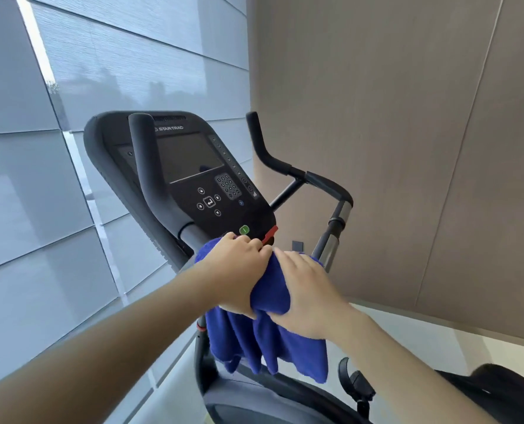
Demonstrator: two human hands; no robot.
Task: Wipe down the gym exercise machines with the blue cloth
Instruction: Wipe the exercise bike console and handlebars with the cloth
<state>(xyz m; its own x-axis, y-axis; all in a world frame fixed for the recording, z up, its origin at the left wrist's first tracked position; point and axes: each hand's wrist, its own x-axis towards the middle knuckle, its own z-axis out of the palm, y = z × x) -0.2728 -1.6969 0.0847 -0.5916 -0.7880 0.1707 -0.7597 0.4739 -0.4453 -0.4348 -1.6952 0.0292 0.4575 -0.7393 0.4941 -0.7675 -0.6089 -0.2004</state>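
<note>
With the blue terry cloth (271, 347) clasped round the black handlebar (150, 185) by left hand (236, 270) and right hand (305, 296), firm, even pressure is advised.

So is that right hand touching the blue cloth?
Touching. The head view shows the right hand lying on the blue cloth, its fingers and thumb wrapped over the bunched fabric with no gap.

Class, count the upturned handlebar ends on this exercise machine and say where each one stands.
2. The left handlebar end rises in front of the console, on its left; the right handlebar end stands to its right. The blue cloth hides the bar's middle.
</note>
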